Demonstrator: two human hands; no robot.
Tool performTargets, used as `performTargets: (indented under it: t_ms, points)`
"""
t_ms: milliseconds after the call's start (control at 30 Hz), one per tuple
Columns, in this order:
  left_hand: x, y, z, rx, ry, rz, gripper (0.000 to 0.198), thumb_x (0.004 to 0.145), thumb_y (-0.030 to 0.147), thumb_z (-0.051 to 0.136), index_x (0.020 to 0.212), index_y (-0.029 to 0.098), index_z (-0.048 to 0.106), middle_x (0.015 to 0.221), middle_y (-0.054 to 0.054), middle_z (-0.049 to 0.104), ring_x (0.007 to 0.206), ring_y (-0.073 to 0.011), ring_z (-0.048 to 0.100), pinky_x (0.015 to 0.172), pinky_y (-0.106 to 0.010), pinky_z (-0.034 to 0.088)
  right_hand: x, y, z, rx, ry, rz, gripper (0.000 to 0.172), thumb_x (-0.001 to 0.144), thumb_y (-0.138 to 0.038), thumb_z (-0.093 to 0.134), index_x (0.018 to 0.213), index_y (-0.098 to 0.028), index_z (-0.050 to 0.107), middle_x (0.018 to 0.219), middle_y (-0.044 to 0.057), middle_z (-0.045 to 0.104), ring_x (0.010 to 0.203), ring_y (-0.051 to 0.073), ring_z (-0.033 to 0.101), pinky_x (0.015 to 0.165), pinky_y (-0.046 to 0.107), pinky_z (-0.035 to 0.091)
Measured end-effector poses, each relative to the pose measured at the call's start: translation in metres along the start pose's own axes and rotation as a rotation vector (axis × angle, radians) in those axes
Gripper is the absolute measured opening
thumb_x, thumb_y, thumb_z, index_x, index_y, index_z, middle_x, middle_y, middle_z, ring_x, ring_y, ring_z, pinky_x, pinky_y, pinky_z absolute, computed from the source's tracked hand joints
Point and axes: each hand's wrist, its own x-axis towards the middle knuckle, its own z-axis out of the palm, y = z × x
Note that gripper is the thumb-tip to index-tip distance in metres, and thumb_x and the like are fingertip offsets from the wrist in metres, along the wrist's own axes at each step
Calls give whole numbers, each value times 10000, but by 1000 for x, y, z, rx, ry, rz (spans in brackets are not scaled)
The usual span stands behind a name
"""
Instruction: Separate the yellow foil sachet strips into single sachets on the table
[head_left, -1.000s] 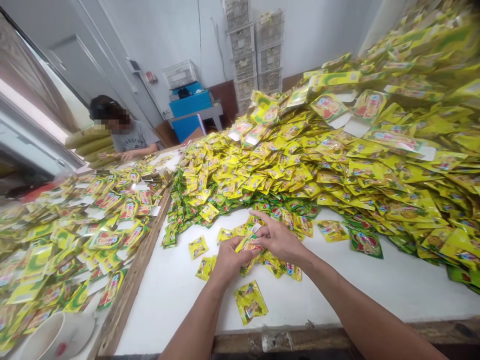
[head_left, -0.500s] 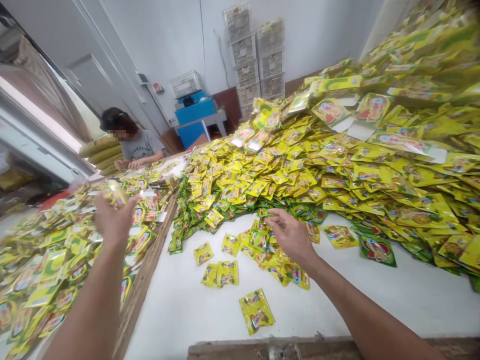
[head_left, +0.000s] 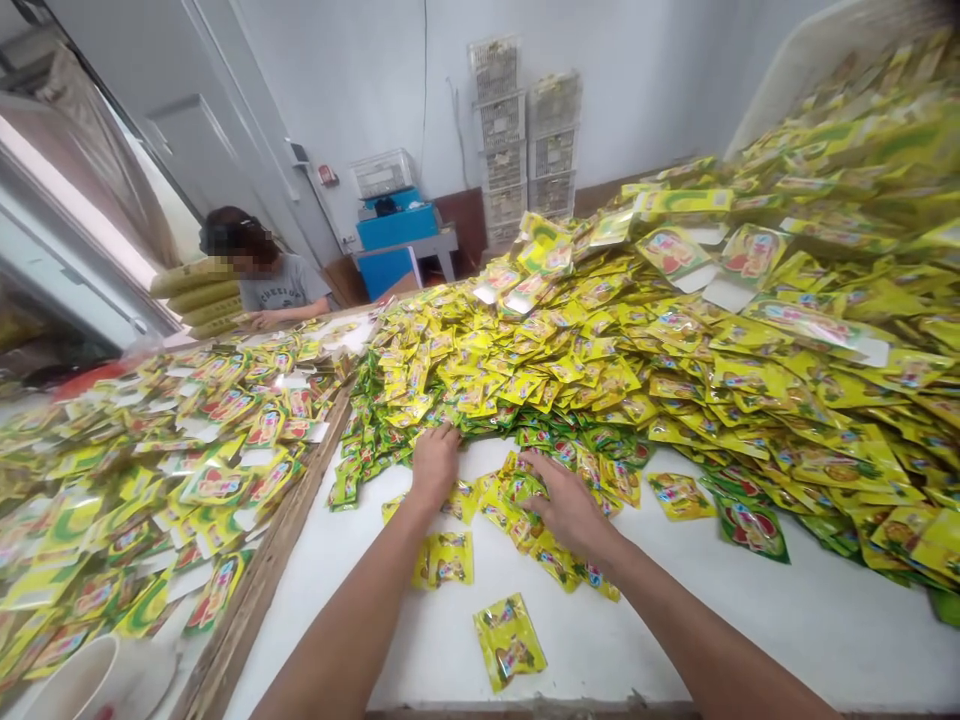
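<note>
My left hand (head_left: 437, 465) is at the front edge of a heap of small sachets (head_left: 495, 365), its fingers bent together against green sachets; their tips are hidden, so what they hold cannot be made out. My right hand (head_left: 571, 502) curls its thumb and fingers around a green sachet (head_left: 523, 489) lying on a loose cluster of yellow sachets. Below my left hand lie some yellow sachets (head_left: 452, 558). Closer to me is a single yellow sachet piece (head_left: 510, 642), flat on the white tabletop (head_left: 360, 590).
A wooden strip (head_left: 259, 590) divides the sachets from larger yellow cardboard-topped packs (head_left: 217, 485) on the left. A white cup (head_left: 79, 680) stands at the lower left. Another person (head_left: 281, 285) sits at the far end. Plastic crates (head_left: 499, 130) are stacked by the wall.
My left hand has moved right from above the left packs, where it held a blurred yellow pack, to the sachet heap. My right hand has lowered slightly around the green sachet.
</note>
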Motion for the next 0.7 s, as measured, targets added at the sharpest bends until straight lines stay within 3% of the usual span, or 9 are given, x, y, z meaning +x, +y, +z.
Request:
performTargets:
  t_ms: [100, 167, 267, 367, 433, 567, 700]
  points:
    - [1, -7, -8, -40, 33, -32, 211, 805, 120, 456, 775, 185, 654, 922, -115, 689, 935, -247, 586, 875, -365, 418, 3, 1, -3, 84, 52, 81, 279, 747, -270, 577, 1021, -217, 584, 836, 35, 628, 787, 204, 591, 683, 300, 448]
    - [-3, -8, -15, -58, 62, -71, 207, 831, 171, 441, 787, 193, 642, 825, -96, 683, 856, -233, 607, 809, -348, 443, 4, 1, -5, 119, 99, 89, 148, 760, -339, 556, 853, -227, 578, 676, -3, 567, 651, 177, 534, 606, 282, 414]
    - [-15, -1, -22, -406, 58, -274, 180, 819, 326, 497, 748, 200, 606, 670, -35, 644, 649, -186, 614, 653, -297, 476, 4, -1, -8, 158, 132, 78, 132, 764, -348, 528, 712, -230, 504, 575, -34, 471, 548, 138, 418, 531, 254, 341]
    - [-28, 9, -26, -858, -24, -512, 269, 677, 445, 642, 680, 187, 567, 562, 13, 589, 502, -148, 569, 538, -263, 474, 4, -3, -12, 266, 149, 111, 184, 744, -386, 552, 701, -226, 474, 544, -49, 411, 533, 126, 374, 516, 245, 315]
    - [-36, 15, -25, -873, -84, -533, 273, 629, 432, 680, 654, 183, 570, 509, 27, 556, 454, -136, 539, 490, -246, 455, 5, -7, -15, 413, 162, 137, 262, 705, -453, 599, 730, -220, 482, 550, -53, 399, 546, 126, 393, 526, 248, 335]
    - [-49, 29, -15, -800, -205, -458, 192, 668, 370, 657, 640, 188, 602, 512, 17, 560, 459, -125, 532, 461, -218, 425, 5, -15, -18, 645, 126, 118, 363, 677, -458, 641, 912, -197, 551, 618, -34, 489, 604, 135, 481, 591, 264, 403]
    - [-56, 40, -7, -947, -187, -538, 234, 663, 402, 668, 678, 181, 592, 590, 4, 594, 542, -138, 577, 528, -240, 489, 5, -13, -18, 520, 125, 155, 289, 733, -380, 600, 957, -197, 602, 682, -2, 579, 654, 159, 543, 619, 280, 430]
